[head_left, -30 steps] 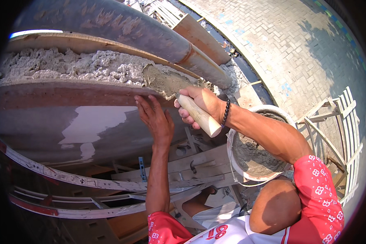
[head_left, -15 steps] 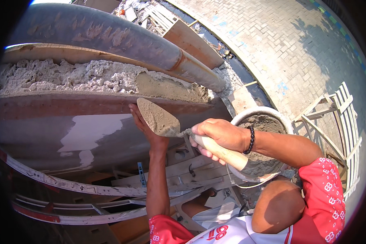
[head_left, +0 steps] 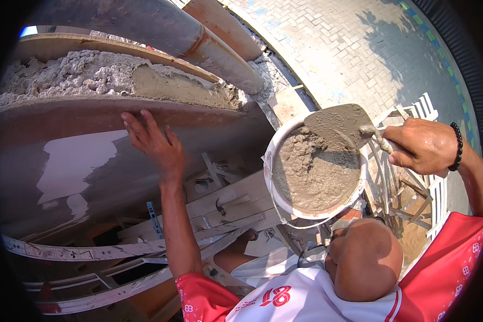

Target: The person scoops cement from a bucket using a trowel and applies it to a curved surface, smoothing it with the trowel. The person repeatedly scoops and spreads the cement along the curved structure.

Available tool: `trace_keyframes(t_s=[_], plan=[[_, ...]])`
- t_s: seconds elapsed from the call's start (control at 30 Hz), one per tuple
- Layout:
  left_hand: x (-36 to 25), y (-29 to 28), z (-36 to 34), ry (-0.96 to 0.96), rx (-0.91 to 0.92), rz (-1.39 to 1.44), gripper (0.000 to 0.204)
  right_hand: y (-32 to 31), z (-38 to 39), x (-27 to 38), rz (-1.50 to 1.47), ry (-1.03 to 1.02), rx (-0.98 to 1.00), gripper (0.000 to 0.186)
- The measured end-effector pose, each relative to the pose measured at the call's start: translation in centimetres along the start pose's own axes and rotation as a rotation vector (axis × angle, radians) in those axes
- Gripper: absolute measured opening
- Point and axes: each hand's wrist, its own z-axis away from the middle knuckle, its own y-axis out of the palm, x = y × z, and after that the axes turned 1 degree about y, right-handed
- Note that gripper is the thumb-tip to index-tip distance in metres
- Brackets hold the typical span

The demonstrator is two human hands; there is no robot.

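Hands apart. Trowel [head_left: 340,122] is gripped by right hand [head_left: 426,146], far right; blade is held over bucket [head_left: 270,166], right of centre. Left hand [head_left: 153,140] is spread near wall [head_left: 91,114], left of centre. Mortar [head_left: 316,182] could be spilled if the rim is knocked.

Can't see pt of bucket rim [head_left: 269,172], behind trowel [head_left: 342,123], nor most of its handle, hidden in R hand [head_left: 425,145], R of bucket. Pipe [head_left: 185,35], up-L of bucket, cut off @ top.

hammer [head_left: 220,206] on planks [head_left: 258,194] | blue level [head_left: 155,220] | ladder [head_left: 91,253] | grey pipe [head_left: 145,22] | paved road [head_left: 316,43] | white slatted frame [head_left: 440,199]
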Motion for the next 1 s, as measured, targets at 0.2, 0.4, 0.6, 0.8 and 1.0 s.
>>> trace_keyframes(t_s=[0.2, 0.4, 0.6, 0.8, 1.0], plan=[[-0.1, 0.4, 0.0, -0.02, -0.086, 0.003, 0.076, -1.2, 0.1, 0.9, -0.035, 0.278, 0.338, 0.033], [0.3, -0.2, 0.2, -0.026, -0.061, 0.0, 0.076, 0.7, -4.2, 1.2, -0.196, 0.217, 0.386, 0.035], [0.7, -0.6, 0.1, -0.008, -0.012, -0.028, 0.075, 5.7, -8.2, -0.4, -0.329, -0.137, 0.237, 0.034], [0.5, 0.0, -0.1, -0.004, -0.038, -0.007, 0.077, 9.8, -10.2, -1.8, -0.494, -0.324, 0.111, 0.034], [0.4, 0.0, 0.0, -0.007, -0.006, 0.003, 0.078, 13.0, -9.1, -5.4, -0.62, -0.418, 0.012, 0.029]])
